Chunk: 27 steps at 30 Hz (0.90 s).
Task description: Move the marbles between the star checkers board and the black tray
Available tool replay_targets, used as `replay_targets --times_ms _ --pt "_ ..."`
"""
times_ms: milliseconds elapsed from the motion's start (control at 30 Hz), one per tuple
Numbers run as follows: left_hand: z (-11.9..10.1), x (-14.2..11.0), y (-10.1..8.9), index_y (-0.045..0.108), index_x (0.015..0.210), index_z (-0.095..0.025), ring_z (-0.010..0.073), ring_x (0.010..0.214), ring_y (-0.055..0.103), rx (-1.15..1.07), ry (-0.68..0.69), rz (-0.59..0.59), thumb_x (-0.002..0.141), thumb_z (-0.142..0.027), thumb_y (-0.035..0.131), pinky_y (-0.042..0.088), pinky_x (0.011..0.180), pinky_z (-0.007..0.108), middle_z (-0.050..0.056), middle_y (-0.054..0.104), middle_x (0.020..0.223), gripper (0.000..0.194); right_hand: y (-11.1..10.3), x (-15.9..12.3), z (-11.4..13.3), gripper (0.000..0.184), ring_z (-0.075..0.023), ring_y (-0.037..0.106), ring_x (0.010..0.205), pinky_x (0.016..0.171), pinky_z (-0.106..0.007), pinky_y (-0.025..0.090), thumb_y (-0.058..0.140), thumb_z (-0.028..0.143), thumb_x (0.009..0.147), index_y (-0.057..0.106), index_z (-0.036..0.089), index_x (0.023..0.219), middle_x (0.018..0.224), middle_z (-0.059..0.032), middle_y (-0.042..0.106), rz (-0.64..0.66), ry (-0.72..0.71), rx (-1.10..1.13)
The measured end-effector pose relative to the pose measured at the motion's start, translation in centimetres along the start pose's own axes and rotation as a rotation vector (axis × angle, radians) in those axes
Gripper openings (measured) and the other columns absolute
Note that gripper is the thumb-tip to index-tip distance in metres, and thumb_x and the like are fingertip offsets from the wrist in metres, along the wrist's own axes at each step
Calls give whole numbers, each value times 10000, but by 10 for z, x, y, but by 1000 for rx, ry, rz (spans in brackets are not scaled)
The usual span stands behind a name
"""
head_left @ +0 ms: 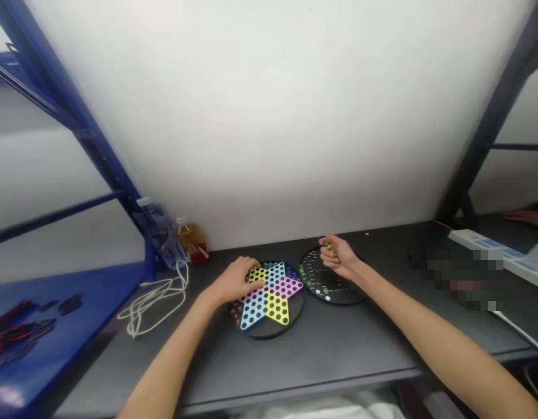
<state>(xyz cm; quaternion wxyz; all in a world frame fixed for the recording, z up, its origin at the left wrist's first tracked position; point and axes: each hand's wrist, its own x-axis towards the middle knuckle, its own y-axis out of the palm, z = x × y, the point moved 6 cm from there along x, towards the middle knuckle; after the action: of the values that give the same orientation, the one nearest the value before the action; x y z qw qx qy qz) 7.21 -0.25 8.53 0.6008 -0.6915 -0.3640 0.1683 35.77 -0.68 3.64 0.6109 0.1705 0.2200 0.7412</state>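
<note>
Right hand's fingers [326, 254] clenched, curled inward around small green and yellow marbles [330, 249], a few of them visible between the fingers; such a tight curl probably for keeping loose marbles from dropping. Left hand's fingers [252, 269] bent downward and touching the star-shaped Chinese checkers board [273, 289], at the lower centre of the frame. Released or pinching something, impossible to tell, with the fingertips partly hidden.

Right hand [339, 259] just above the upper edge of a round black marble board [327, 288], right of the centre, with green marbles [302, 271] along its left side, likely sitting in the holes to avoid rolling away. Left hand [231, 282] over the left part of the star board, its yellow, blue and pink points lying on a round black base, very near the other board. One loose yellow-green marble [367, 234] on the dark table [338, 372], beyond the boards, toward the wall.

Farther out, at the left, a plastic bottle with amber liquid [192, 244] against the wall and a loose coil of white cable [155, 301] on the table. At the upper right, a power strip [487, 247] and another person's hand [526, 217].
</note>
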Motion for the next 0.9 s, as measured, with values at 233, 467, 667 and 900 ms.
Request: replay_targets --times_ms 233,467,667,900 --pt "12 -2 -8 631 1113 -195 270 889 583 109 -100 -17 705 -684 622 429 745 332 92 653 928 637 -1 4 -14 425 -41 163 355 329 -178 92 589 411 844 302 215 599 443 84 294 -87 28 -30" --pt "16 -2 -7 689 993 -215 242 783 622 123 -118 5 701 -679 628 414 646 295 72 683 840 551 6 9 -29 439 -27 227 340 325 -179 99 616 375 821 300 203 570 464 59 377 -193 2 -8" --pt "29 -1 -7 708 894 -214 191 657 610 87 -177 -49 879 -590 453 388 595 271 52 683 731 455 48 16 -41 397 -27 233 336 329 -180 99 635 401 805 373 192 592 468 68 392 -37 33 2" --pt "32 -1 -8 709 838 -203 188 708 612 87 -129 -111 927 -508 409 409 664 273 66 692 772 436 80 28 -52 396 -35 282 332 338 -186 157 639 410 797 388 190 584 453 65 405 -5 5 -62"
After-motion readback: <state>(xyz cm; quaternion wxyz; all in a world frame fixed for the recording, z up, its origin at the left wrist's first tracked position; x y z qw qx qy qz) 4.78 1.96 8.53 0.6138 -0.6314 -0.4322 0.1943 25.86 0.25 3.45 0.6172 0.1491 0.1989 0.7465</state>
